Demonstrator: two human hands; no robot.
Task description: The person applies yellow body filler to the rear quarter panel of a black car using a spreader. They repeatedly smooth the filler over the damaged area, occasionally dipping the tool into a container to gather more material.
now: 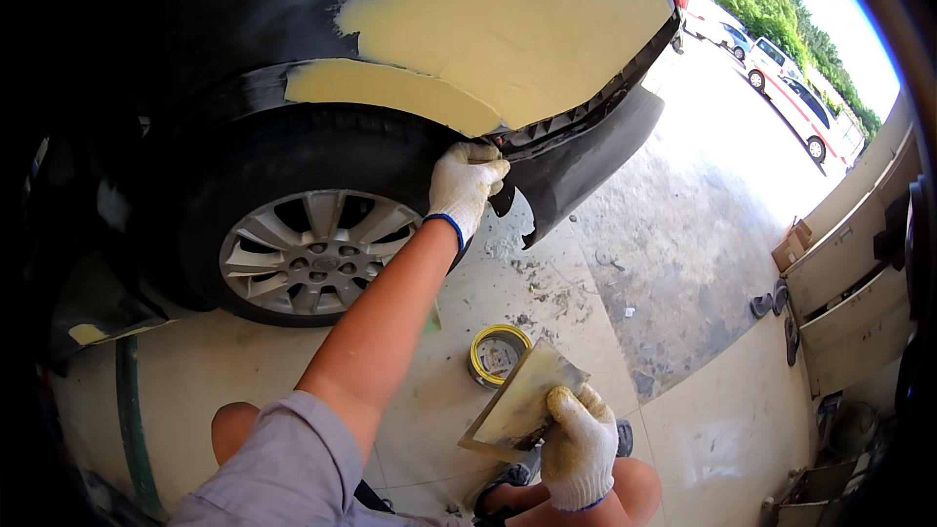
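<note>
Nearest the body, the right hand [578, 444], in a white knit glove, is closed around the edge of a flat, thin, rectangular plate smeared grey and yellowish [527, 392]; whether a second blade lies against it is hard to tell. Just beyond the plate, on the pale tiled floor [429, 459], stands a round metal tin with a yellow rim [475, 351], its contents unclear. Farther out, the left hand [467, 185], gloved alike with a blue cuff, reaches past a silver multi-spoke wheel with a black tyre [317, 252] to the rear end of the wheel arch; its fingers are bent at the lower corner of the black car body panel covered in smooth pale-yellow filler [517, 20], but I cannot tell whether they pinch the edge or merely touch it. Beside that corner, a dark curved bumper cover [595, 161] hangs partly apart from the panel. The step in hand seems to be tending the filler's edge at this corner, with the plate held aside. The next move probably calls for light fingertip contact, without dragging the filled surface, while keeping the plate clear of the bodywork.
</note>
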